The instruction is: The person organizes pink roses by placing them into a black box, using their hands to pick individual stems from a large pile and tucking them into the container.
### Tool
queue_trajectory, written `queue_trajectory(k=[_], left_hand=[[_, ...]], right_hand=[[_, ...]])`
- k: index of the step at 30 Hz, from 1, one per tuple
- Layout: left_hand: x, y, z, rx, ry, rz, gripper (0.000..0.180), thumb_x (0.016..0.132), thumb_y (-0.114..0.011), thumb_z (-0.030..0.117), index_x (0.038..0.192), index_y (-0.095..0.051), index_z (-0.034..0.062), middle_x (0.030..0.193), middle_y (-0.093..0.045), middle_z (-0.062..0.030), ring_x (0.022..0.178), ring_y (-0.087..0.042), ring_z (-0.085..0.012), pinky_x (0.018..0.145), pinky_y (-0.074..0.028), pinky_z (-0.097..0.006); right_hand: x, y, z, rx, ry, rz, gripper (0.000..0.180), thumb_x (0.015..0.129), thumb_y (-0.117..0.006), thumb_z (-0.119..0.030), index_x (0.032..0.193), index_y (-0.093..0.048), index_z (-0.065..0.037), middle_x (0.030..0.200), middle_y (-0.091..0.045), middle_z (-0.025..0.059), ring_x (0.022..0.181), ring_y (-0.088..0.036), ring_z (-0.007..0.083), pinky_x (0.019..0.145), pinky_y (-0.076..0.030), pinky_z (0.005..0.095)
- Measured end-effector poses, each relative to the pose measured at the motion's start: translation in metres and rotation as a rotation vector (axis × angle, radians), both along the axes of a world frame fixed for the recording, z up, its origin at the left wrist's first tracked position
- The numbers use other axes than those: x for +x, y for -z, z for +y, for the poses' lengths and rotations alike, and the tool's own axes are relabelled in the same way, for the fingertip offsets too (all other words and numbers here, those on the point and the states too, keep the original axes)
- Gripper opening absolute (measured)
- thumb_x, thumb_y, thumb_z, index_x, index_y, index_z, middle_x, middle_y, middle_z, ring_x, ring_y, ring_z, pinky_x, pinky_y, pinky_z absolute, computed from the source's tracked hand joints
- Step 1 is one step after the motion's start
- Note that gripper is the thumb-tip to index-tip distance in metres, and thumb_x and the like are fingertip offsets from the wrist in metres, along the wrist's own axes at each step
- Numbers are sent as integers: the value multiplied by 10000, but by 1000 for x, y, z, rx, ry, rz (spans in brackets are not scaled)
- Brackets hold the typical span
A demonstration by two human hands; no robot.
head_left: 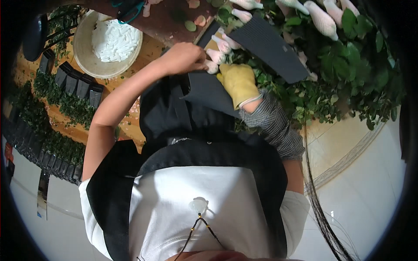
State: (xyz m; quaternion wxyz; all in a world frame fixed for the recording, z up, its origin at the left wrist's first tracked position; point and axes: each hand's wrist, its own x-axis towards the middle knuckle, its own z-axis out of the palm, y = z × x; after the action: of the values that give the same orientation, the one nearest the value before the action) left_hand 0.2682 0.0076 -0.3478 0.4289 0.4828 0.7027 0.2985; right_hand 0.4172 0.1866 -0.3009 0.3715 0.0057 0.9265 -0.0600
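A bare left hand (pixel 185 58) has its fingertips bunched against a netted bud (pixel 212 67), whether clamped I cannot tell, while the gloved right hand (pixel 239 83), its finger closure also unclear, lies just right of that bud over a dark sheet (pixel 209 92), more buds (pixel 216 56) beyond the fingertips.

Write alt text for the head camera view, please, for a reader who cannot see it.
A person's bare left hand and yellow-gloved right hand are at a row of pale pink, netted flower heads, near a dark ridged sheet. Leafy greenery lies upper right; a bowl of white pieces stands upper left.
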Motion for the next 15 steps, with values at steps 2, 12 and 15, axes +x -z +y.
queue_trajectory(k=[2,12,15], left_hand=[[-2,1,-3,193,-77,-346,279,922,-737,189,781,-622,-22,790,-619,-170,728,-622,-358,681,-490,-422],[-32,-31,-47,140,-849,178,342,962,-717,335,879,-656,9,799,-652,-127,720,-662,-271,652,-525,-372],[-23,-28,-31,-243,-717,537,426,917,-743,466,874,-695,45,782,-695,-161,683,-692,-327,580,-543,-399]], right_hand=[[1,7,-4,111,-49,-21,219,910,-667,-341,848,-734,-141,802,-754,76,767,-736,291,724,-550,435],[-16,-27,11,-170,224,73,328,946,-637,-425,947,-728,-110,857,-746,141,821,-727,343,751,-566,482],[-24,-33,10,-61,218,-127,362,966,-622,-435,1031,-707,-88,924,-756,138,856,-731,333,763,-566,469]])
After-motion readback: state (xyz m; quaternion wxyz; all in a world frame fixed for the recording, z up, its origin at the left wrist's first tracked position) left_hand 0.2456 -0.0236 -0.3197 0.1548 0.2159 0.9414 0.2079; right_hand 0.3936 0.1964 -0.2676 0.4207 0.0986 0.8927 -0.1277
